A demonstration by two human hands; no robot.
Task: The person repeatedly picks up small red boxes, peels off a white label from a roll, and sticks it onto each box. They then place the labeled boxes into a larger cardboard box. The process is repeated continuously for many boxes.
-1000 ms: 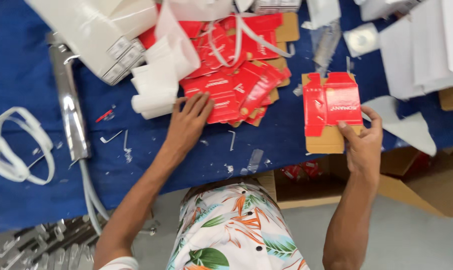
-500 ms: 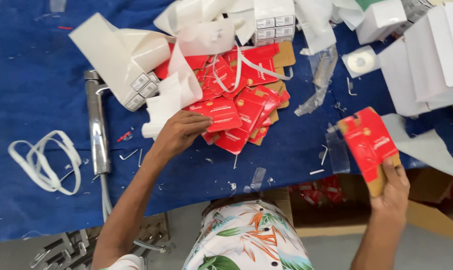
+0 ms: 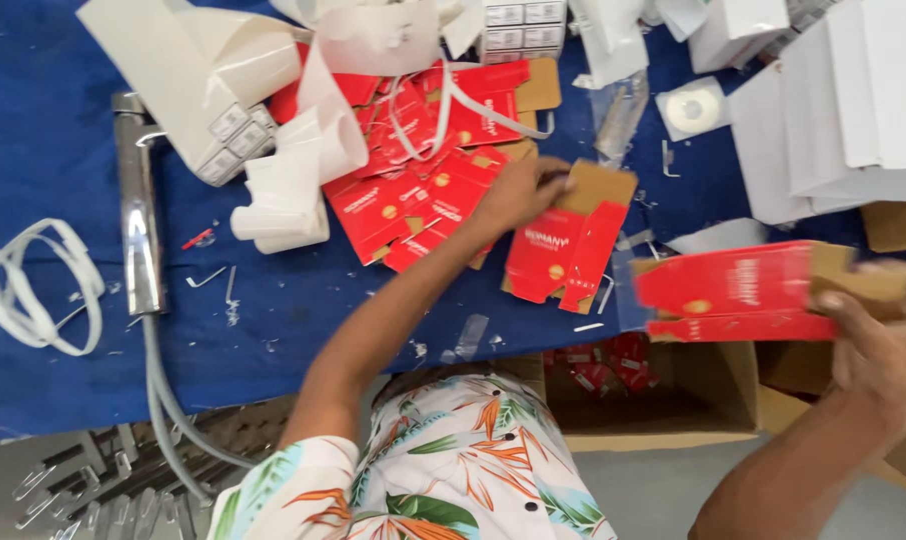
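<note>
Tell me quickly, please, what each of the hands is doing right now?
Left hand: closed on a flat red carton blank at the pile's edge.
Right hand: closed on another red carton, blurred, above the open cardboard box.

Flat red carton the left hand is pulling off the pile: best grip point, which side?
Pinch the brown flap at the top of the flat carton, coming from the pile side, as the left hand does. That flap sticks out clear; the lower red panels lie flat on the blue cloth.
</note>
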